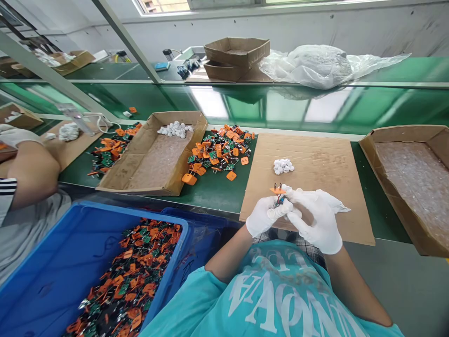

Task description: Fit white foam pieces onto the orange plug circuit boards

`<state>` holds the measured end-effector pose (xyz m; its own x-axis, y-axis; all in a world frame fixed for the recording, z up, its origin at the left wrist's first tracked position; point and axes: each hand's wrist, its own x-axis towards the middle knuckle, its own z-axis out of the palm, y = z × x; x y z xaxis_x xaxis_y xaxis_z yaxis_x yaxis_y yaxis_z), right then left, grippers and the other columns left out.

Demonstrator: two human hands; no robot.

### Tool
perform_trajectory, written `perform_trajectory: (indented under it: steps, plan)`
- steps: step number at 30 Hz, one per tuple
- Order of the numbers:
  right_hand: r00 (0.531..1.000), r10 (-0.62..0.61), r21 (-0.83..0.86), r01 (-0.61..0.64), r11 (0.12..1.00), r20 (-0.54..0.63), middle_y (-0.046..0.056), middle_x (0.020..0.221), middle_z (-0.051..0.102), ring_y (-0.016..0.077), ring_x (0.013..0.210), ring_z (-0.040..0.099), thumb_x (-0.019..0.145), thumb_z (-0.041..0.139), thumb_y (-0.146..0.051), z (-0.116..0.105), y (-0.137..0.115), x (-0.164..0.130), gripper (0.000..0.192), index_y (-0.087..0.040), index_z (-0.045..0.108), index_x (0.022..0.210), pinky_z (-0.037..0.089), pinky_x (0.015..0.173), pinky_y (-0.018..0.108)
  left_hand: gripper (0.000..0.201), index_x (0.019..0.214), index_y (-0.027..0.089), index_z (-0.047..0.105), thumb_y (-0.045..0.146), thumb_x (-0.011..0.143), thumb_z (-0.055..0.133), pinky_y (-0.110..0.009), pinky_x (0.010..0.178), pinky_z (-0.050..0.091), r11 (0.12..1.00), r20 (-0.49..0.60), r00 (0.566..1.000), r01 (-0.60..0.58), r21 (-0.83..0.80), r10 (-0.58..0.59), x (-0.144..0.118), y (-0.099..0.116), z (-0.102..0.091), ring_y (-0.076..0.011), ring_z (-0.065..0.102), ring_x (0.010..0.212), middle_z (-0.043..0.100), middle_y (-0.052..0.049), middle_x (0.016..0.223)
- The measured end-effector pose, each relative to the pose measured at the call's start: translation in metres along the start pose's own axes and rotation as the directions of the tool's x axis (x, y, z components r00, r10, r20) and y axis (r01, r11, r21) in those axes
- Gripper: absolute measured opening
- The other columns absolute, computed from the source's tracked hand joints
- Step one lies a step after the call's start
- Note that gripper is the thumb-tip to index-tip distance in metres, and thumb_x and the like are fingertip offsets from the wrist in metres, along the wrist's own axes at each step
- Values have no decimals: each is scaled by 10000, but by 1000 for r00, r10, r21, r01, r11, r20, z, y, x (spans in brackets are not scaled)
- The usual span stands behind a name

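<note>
**Both grips closed on one orange plug part over the cardboard sheet**

Grips meet at the near edge of the cardboard sheet (315,150): left hand (264,216) and right hand (317,220), both in white gloves, pinched together around a single orange plug part (278,191). Left grip clenched low on the piece, fingertips wrapped round its dark lower body; right grip closed from the other side, fingers overlapping the left ones. Exact contact of the right fingertips hidden behind the left glove, so hard to tell which hand carries most of the hold.

Held upright, or nearly so: orange plate on top, two thin metal pins rising from it, pointing away from the chest toward the far edge of the worktop (217,187). Long axis running up and slightly forward, not lying flat. Sits between the two grips, a shade nearer the left, just above the cardboard and not touching it.

Straight ahead, well apart from the hands, a small heap of white pieces (283,165) on the same sheet. Off to the left, a loose pile of orange and green parts (219,152) on the green surface, closer to the left hand than the right. Further left, an open cardboard tray (133,168) with more white pieces in its far corner. Near left, a blue bin (70,252) filled with like parts. Far right, another cardboard tray (372,145). At the left edge, a co-worker's arm (31,173), separate from these hands.
</note>
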<state>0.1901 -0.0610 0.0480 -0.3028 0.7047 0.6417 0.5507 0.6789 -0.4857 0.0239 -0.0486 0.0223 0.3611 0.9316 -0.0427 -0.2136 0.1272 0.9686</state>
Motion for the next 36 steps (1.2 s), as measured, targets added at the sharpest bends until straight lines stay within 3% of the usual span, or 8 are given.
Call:
perform_trajectory:
  steps: [5, 10, 18, 24, 27, 30, 33, 36]
  plan:
    - [989, -133, -175, 120, 977, -64, 87, 1062, 567, 241, 966, 626, 824, 736, -323, 8, 9, 1, 267, -266, 669, 1076, 534, 794, 396, 631, 698, 115, 613, 725, 619, 753, -242, 578, 429, 997, 14, 1000, 20, -78, -19, 3, 0, 1, -92, 463, 574, 553, -7, 618]
    - [986, -97, -99, 83, 992, -136, 76, 1083, 574, 231, 993, 630, 856, 699, -300, 19, 15, -3, 245, -264, 659, 1095, 548, 821, 392, 761, 650, 135, 562, 887, 720, 467, -253, 503, 395, 937, 116, 988, 139, -321, -107, 6, -24, 9, -107, 462, 520, 516, -22, 581]
    - [993, 116, 111, -119, 987, 31, 68, 1039, 619, 221, 948, 670, 907, 623, -335, 16, 15, -9, 236, -302, 738, 1111, 573, 849, 396, 744, 608, 161, 517, 829, 848, 295, -246, 489, 323, 981, -88, 983, 149, -128, -161, -6, -14, 11, -95, 411, 495, 491, -15, 534]
    - [997, 76, 255, -68, 965, -20, 39, 1091, 712, 214, 1021, 686, 886, 662, -267, 22, 9, -4, 206, -290, 709, 1086, 560, 897, 361, 747, 552, 170, 473, 850, 815, 313, -235, 459, 298, 971, -139, 962, 225, -81, -234, -6, -12, 11, -85, 378, 449, 446, -3, 473]
    - [972, 225, 426, -233, 874, 70, 37, 997, 733, 199, 915, 707, 856, 703, -303, 27, 5, -6, 223, -260, 673, 1073, 583, 817, 345, 765, 593, 160, 513, 870, 795, 314, -236, 446, 295, 978, -111, 973, 197, -72, -204, -6, -13, 11, -84, 375, 448, 486, -13, 506]
    - [901, 378, 665, -418, 619, 215, 50, 961, 719, 169, 691, 694, 824, 732, -397, 30, -2, -5, 240, -230, 621, 955, 593, 605, 319, 779, 598, 162, 499, 904, 760, 324, -234, 439, 285, 992, -100, 987, 119, -33, -122, -7, -17, 13, -78, 363, 443, 449, 2, 495]
    - [877, 391, 793, -440, 422, 279, 22, 919, 700, 128, 534, 634, 815, 750, -362, 29, -9, -1, 243, -233, 559, 891, 552, 478, 293, 766, 572, 172, 459, 902, 762, 328, -232, 443, 300, 997, -110, 991, 76, 12, -74, -8, -21, 15, -75, 370, 438, 417, 12, 472]
    - [909, 364, 746, -383, 545, 201, -29, 691, 656, 129, 504, 616, 906, 650, -317, 25, -11, 3, 104, -235, 587, 895, 547, 519, 293, 729, 564, 200, 383, 901, 756, 347, -235, 410, 285, 994, -103, 989, 97, -51, -101, -9, -20, 20, -68, 311, 397, 343, 42, 442]
